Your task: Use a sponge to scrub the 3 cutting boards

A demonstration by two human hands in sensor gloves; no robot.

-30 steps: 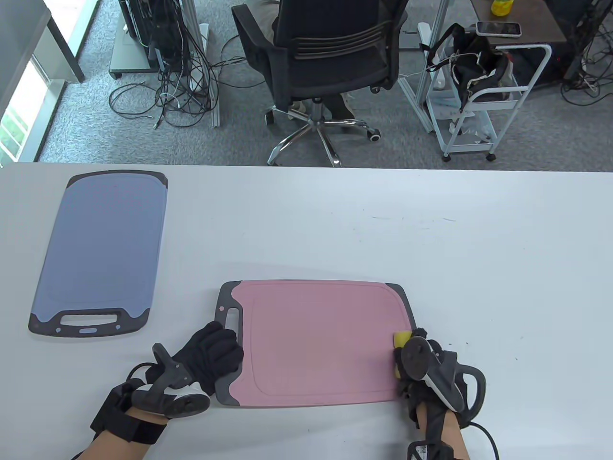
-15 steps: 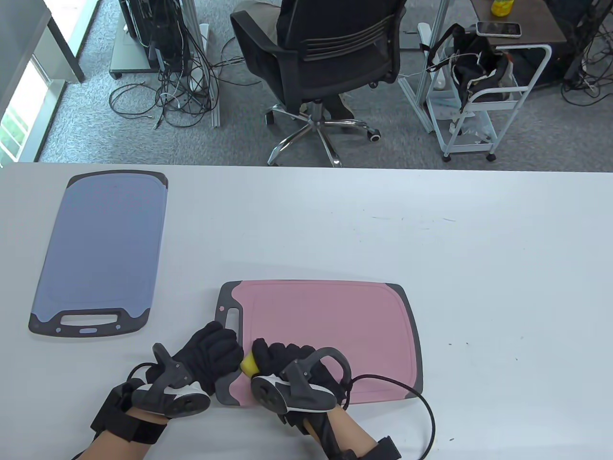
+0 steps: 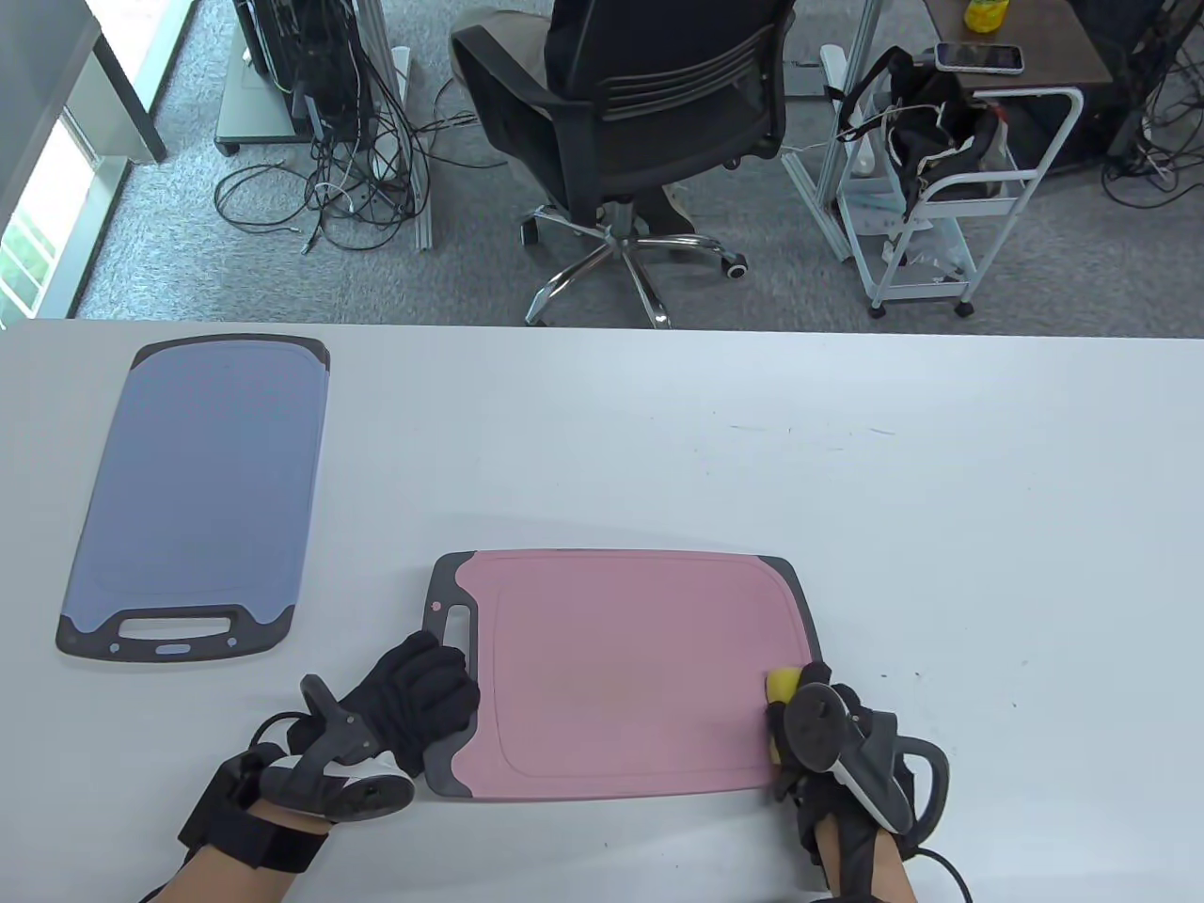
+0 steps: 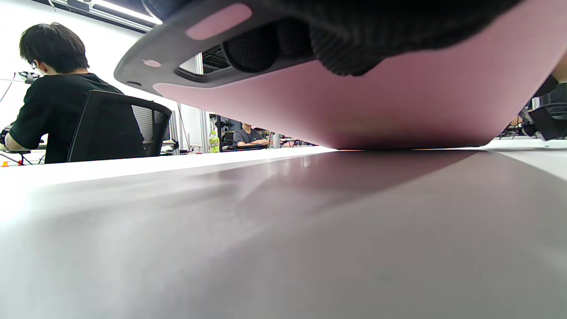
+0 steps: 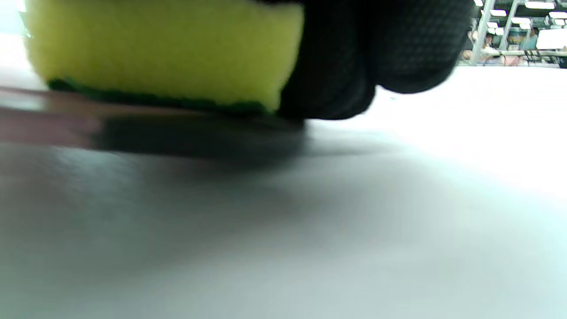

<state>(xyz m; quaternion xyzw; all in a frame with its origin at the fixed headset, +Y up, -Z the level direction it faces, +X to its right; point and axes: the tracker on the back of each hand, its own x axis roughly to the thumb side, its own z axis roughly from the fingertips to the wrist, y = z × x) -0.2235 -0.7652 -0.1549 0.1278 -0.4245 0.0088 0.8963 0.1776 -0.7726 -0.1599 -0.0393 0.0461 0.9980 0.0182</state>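
since half a second ago, right hand [image 3: 828, 729] swept the yellow sponge [image 3: 783, 685] across the pink cutting board [image 3: 621, 658] to its right end, gripping it; left hand [image 3: 423, 701] grips the board's handle end on the counter [image 3: 658, 442].

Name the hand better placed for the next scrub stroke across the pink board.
Right. The right hand already holds the sponge on the pink board; the left hand grips its handle end.
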